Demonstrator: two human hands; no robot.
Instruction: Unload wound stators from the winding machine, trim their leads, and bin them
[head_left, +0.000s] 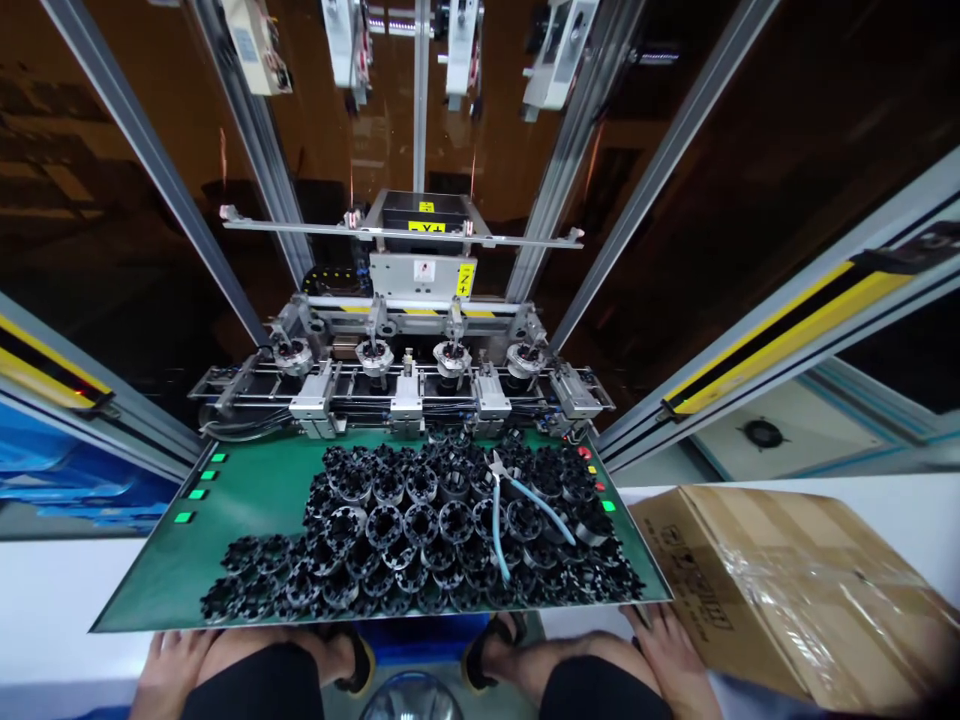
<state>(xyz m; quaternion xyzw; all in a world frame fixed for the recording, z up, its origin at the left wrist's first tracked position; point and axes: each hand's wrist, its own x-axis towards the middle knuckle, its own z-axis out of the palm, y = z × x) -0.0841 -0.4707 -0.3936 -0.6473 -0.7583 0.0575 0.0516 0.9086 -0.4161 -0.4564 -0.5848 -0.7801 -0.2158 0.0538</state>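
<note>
My left hand [171,668] rests beside my left knee, just below the front edge of the green worktop [150,570]. Its fingers are stretched out and hold nothing; the worktop's edge partly hides the tips. On the other side, my right hand [670,655] lies by my right knee with fingers extended, near the worktop's right front corner, also without anything in it. Stacked rows of black toothed stator cores [384,526] cover much of the worktop. A pair of cutting pliers with light blue handles [496,525] lies spread on top of them.
Behind the stacks stands a winding machine with several round metal holders [453,356]. Green-lit buttons [196,494] sit at the left, and a red button [585,453] at the right. A taped cardboard box [795,580] stands at right. Yellow light-curtain bars [795,335] flank the opening.
</note>
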